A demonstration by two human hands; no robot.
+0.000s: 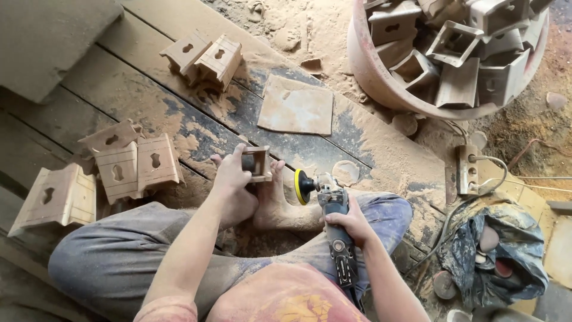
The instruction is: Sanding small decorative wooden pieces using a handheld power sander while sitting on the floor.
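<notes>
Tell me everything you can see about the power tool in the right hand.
The angle grinder is a dusty grey-blue handheld tool with a black ribbed grip and a yellow-backed black sanding disc at its head. The right hand grips its body, disc facing the small wooden block held by the left hand, not touching it.

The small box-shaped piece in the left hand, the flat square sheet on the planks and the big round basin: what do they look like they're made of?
Small box-shaped piece: pale unfinished wood, matt, dusted with sawdust. Flat tan square sheet: probably sandpaper, thin with a curled edge, though dust obscures it. Big round pinkish basin: likely plastic, with a smooth moulded rim; uncertain.
</notes>
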